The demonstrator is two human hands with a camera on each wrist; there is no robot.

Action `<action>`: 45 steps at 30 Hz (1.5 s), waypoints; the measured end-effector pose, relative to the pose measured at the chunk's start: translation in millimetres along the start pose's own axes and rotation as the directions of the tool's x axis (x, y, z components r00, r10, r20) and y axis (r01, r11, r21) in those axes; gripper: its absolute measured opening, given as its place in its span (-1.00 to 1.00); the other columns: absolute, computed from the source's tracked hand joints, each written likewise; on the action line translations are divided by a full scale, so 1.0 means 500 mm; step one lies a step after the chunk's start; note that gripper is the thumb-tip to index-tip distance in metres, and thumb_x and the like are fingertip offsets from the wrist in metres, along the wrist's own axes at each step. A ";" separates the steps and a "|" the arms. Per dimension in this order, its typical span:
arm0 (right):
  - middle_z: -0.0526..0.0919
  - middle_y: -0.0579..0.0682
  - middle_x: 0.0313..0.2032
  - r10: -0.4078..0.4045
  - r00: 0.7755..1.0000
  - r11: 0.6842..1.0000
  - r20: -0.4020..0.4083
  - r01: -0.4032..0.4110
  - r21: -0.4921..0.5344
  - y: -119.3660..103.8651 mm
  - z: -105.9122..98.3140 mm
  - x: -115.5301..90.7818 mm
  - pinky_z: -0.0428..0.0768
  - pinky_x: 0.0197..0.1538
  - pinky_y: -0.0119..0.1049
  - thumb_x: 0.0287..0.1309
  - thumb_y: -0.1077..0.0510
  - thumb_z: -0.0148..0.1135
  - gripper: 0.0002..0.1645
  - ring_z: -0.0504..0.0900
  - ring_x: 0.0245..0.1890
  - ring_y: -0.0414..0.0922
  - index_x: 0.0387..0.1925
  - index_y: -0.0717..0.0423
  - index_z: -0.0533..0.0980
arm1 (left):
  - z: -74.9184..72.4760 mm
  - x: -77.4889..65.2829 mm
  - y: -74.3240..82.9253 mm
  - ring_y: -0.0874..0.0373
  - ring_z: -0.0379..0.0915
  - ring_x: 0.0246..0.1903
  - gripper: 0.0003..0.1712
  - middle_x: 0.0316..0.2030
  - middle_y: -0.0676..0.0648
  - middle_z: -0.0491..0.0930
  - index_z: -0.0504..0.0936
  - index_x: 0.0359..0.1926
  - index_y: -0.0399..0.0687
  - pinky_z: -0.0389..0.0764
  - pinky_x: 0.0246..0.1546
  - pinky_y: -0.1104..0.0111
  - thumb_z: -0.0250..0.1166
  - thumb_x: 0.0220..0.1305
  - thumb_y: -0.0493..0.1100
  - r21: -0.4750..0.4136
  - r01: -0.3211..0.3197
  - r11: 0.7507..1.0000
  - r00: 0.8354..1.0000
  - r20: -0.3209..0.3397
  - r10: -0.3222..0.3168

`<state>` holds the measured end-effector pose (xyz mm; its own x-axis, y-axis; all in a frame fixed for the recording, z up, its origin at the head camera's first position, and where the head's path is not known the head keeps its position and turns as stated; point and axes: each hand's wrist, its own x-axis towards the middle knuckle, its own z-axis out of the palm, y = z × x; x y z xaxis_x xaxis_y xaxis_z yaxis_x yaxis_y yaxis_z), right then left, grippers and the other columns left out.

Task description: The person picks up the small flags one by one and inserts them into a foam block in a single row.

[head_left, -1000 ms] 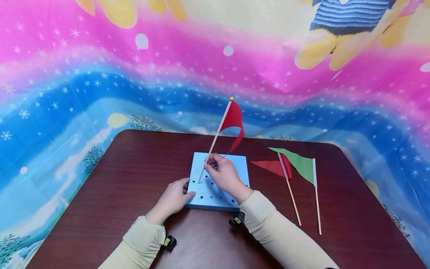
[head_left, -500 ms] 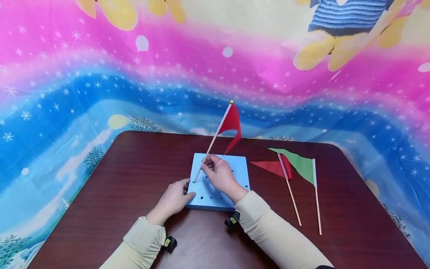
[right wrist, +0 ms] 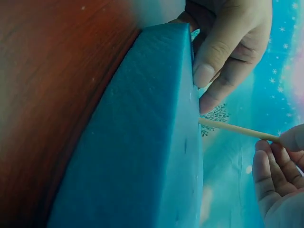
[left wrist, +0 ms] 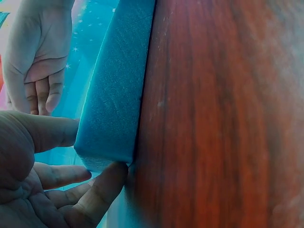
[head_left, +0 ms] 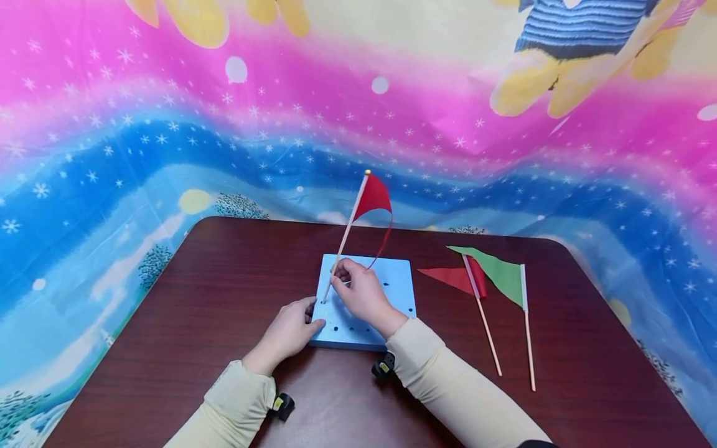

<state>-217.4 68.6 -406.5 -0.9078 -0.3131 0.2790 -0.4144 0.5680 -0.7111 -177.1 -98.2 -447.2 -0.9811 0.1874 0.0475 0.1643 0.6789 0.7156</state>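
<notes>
Snowflake-patterned backdrop (head_left: 313, 124); gold-tipped red flag (head_left: 374, 196), drooping.

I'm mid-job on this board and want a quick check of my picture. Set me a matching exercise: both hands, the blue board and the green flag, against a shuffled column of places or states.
Things
1. green flag
2. left hand
3. blue board
4. right hand

Places or states
A. has small holes in its top
B. pinches a red flag's stick
C. lies on the table, to the right of the blue board
D. touches the left side of the blue board

Pairs: 1-C, 2-D, 3-A, 4-B
</notes>
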 end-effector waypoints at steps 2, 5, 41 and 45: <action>0.61 -0.13 -0.33 -0.022 1.000 1.000 0.011 0.022 -0.018 -0.002 0.002 -0.001 0.60 -0.12 -0.33 0.29 0.20 0.20 -0.90 0.62 -0.25 -0.23 -0.20 0.14 0.56 | 0.000 0.000 0.000 0.10 0.61 -0.26 -0.43 -0.14 -0.18 0.64 0.48 0.17 -0.40 0.61 -0.22 0.23 0.36 0.17 -0.22 0.006 -0.003 1.000 1.000 -0.001 0.003; 0.62 -0.13 -0.35 -0.065 0.998 0.997 0.020 0.065 -0.034 -0.006 0.002 -0.005 0.60 -0.15 -0.32 0.27 0.21 0.22 -0.93 0.62 -0.29 -0.23 -0.23 0.12 0.57 | 0.001 -0.001 0.001 0.10 0.59 -0.25 -0.44 -0.12 -0.19 0.63 0.49 0.16 -0.39 0.60 -0.19 0.21 0.37 0.17 -0.22 0.022 -0.009 1.000 1.000 -0.006 0.009; 0.66 -0.08 -0.26 -0.082 0.994 0.994 0.076 0.087 -0.064 0.002 0.013 -0.008 0.60 -0.13 -0.37 0.27 0.16 0.21 -0.80 0.63 -0.25 -0.24 -0.14 0.17 0.57 | 0.000 -0.004 -0.005 0.10 0.53 -0.21 -0.46 -0.10 -0.14 0.62 0.53 0.15 -0.33 0.56 -0.11 0.17 0.36 0.16 -0.20 0.040 -0.023 0.999 1.000 -0.015 0.024; 0.67 -0.05 -0.30 -0.113 0.991 0.993 0.066 0.115 -0.032 0.002 0.012 -0.009 0.61 -0.17 -0.36 0.25 0.19 0.23 -0.81 0.66 -0.27 -0.21 -0.16 0.22 0.57 | -0.002 -0.002 -0.003 0.10 0.53 -0.23 -0.45 -0.13 -0.15 0.63 0.51 0.16 -0.36 0.56 -0.14 0.17 0.36 0.17 -0.19 0.043 -0.022 0.999 1.000 -0.014 0.022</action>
<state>-213.4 66.0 -412.2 -0.8492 -0.4247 0.3138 -0.5177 0.5525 -0.6532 -176.5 -99.9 -447.7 -0.9786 0.1924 0.0733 0.1897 0.7043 0.6841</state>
